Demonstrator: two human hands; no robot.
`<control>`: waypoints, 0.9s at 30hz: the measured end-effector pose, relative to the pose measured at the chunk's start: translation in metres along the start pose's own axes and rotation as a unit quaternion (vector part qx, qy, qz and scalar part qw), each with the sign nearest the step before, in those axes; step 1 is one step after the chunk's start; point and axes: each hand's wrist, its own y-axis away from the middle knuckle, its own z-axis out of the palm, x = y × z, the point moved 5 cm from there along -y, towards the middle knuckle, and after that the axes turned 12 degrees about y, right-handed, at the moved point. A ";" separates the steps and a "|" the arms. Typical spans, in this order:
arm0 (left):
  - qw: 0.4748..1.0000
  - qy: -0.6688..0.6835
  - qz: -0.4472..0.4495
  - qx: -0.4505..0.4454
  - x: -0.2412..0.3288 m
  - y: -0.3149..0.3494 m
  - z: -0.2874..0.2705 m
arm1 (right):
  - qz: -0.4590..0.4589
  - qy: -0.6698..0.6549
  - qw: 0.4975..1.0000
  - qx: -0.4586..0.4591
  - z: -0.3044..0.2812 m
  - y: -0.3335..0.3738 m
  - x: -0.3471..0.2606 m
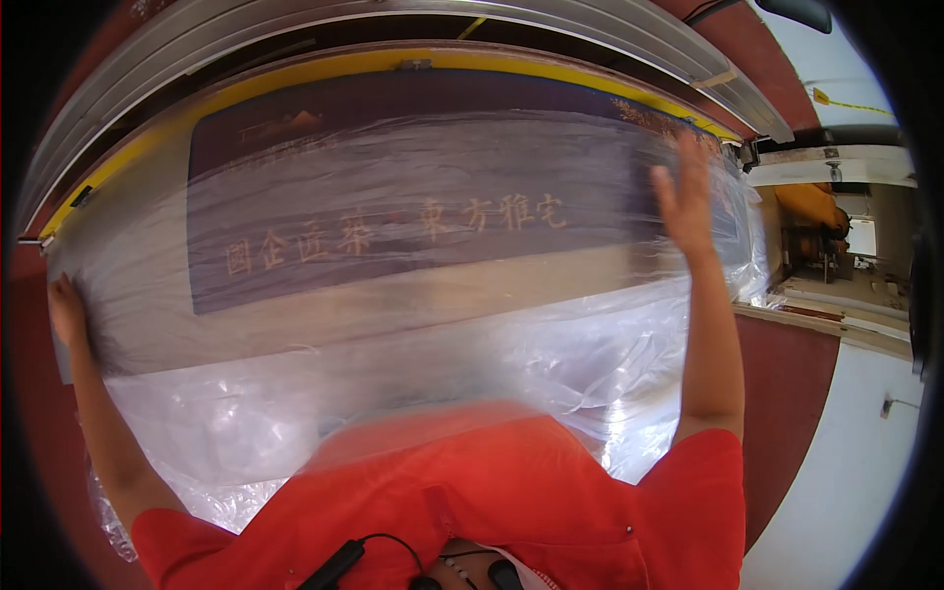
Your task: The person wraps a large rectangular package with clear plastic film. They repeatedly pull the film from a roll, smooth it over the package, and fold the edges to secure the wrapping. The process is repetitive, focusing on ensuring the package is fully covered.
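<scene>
A wide sheet of clear plastic film (472,369), wrinkled and shiny, spreads in front of me over a large pale panel (138,295). Through the film shows a dark purple printed area (393,177) with gold lettering. My right hand (688,202) lies with its fingers stretched out on the film near the panel's right end. At the far left edge my left hand (67,310) has its fingers curled at the border of the film and panel; the fingertips are partly hidden. Close to my body the film hangs in loose folds over the front of my red shirt.
A yellow strip (315,77) runs along the panel's far edge, with a silver metal rail (324,18) beyond it. To the right are a metal frame opening (836,236) with machinery inside, a dark red floor strip (787,393) and pale floor (836,472).
</scene>
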 end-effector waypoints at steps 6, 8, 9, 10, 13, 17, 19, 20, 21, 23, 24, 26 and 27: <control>0.990 0.123 -0.044 -0.061 -0.085 0.016 -0.008 | -0.100 -0.003 0.991 -0.088 -0.010 0.022 -0.098; 0.880 0.446 -0.146 -0.077 -0.105 0.027 -0.019 | -0.084 0.006 0.996 -0.035 -0.015 0.009 -0.094; 0.781 0.590 -0.187 -0.083 -0.110 0.028 -0.025 | -0.072 0.011 0.997 -0.006 -0.016 -0.001 -0.089; 0.727 0.647 -0.192 -0.130 -0.101 0.032 -0.038 | -0.024 -0.029 0.999 -0.008 -0.009 -0.011 -0.080; 0.613 0.740 -0.168 -0.220 -0.079 0.063 -0.092 | 0.062 -0.104 0.992 0.049 0.006 -0.028 -0.061; 0.674 0.688 -0.158 -0.217 -0.076 0.091 -0.129 | 0.021 -0.062 0.993 0.095 0.001 -0.028 -0.075; 0.740 0.621 -0.213 -0.147 -0.057 0.089 -0.132 | -0.001 -0.080 0.992 0.094 -0.003 -0.028 -0.075; 0.880 0.453 -0.084 -0.111 -0.053 0.073 -0.136 | -0.010 -0.106 0.986 0.128 -0.003 -0.027 -0.070; 0.964 0.253 0.046 -0.060 -0.054 0.057 -0.141 | -0.024 -0.137 0.977 0.164 -0.004 -0.029 -0.067; 0.985 0.154 0.065 -0.034 -0.075 0.035 -0.126 | 0.130 -0.488 0.863 -0.005 -0.013 -0.030 -0.062; 0.961 0.272 -0.032 -0.043 -0.077 0.019 -0.108 | 0.204 -0.630 0.744 -0.093 -0.012 -0.024 -0.062; 0.950 0.287 -0.062 0.102 -0.019 0.012 -0.064 | 0.224 -0.416 0.881 -0.031 0.005 -0.015 -0.039; 0.935 0.340 -0.079 0.064 -0.045 -0.012 -0.031 | 0.210 -0.331 0.920 0.015 0.017 -0.016 -0.024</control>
